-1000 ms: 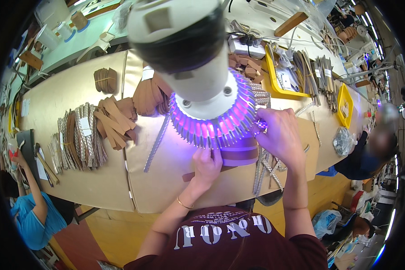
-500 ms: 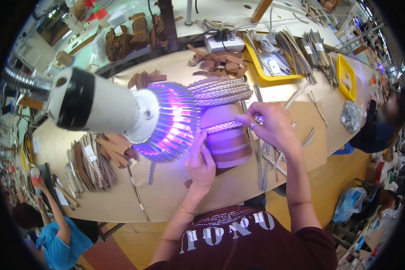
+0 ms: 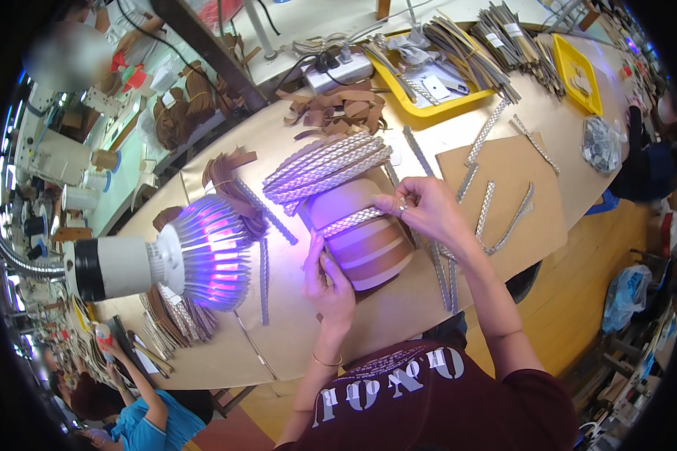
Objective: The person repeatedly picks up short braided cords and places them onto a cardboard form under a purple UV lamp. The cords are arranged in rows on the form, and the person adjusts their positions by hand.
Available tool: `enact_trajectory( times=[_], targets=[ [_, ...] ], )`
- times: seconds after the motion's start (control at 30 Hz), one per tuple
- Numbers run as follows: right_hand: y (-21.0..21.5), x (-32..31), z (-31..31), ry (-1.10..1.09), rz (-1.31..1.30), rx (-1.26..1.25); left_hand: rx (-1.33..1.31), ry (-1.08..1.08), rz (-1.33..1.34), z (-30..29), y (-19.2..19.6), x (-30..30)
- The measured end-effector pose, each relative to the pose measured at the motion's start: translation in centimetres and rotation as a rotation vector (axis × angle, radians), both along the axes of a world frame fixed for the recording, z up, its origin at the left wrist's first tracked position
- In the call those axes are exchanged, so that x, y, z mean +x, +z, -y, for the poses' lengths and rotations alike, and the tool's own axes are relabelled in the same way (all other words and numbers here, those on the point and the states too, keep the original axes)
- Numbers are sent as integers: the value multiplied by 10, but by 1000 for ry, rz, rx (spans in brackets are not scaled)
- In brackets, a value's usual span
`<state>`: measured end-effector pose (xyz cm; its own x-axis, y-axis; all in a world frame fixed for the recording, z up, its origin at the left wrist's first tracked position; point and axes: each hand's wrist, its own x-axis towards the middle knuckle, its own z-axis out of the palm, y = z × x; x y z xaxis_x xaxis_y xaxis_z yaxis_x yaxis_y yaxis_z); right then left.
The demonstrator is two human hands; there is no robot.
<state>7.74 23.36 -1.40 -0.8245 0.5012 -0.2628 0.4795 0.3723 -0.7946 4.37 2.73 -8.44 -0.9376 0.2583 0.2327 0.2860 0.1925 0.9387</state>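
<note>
A silvery braided strap (image 3: 351, 221) lies across a rounded drum-like form (image 3: 380, 259) with brown and pale bands. My right hand (image 3: 429, 214) pinches the strap's right end between thumb and fingers. At its left end, my left hand (image 3: 329, 286) holds the strap against the side of the form, fingers closed together; the exact fingertip contact is partly hidden. Just beyond the form rests a thick bundle of similar braided straps (image 3: 327, 171). A finned lamp (image 3: 210, 254) glows purple to the left of my left hand.
Loose braided strips (image 3: 483, 210) lie right on a cardboard sheet (image 3: 538, 188). Brown leather strips (image 3: 338, 113), a yellow tray (image 3: 436, 113) and a power strip (image 3: 338, 74) sit at the back. Another person in a blue shirt (image 3: 158, 421) works at lower left.
My view has shifted, so the lamp now appears farther left and lower, uncovering more of the strap bundle and table. Both hands keep their hold on the braided strap.
</note>
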Motion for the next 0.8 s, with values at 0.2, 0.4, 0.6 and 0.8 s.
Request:
enact_trajectory(
  times=[0.2, 0.4, 0.6, 0.8],
  targets=[
    [-17, 4, 10, -105, -108, -214, -4, -6, -12, 1, -1, 0],
    [-14, 8, 15, -152, -195, -91, -10, -15, 25, 0, 8, 0],
    [-7, 4, 22, -155, -265, -85, -561, 73, -341, 13, 49, 2],
    [5, -10, 24, -64, -265, 57, -575, -237, -320, 4, 71, 8]
  ],
)
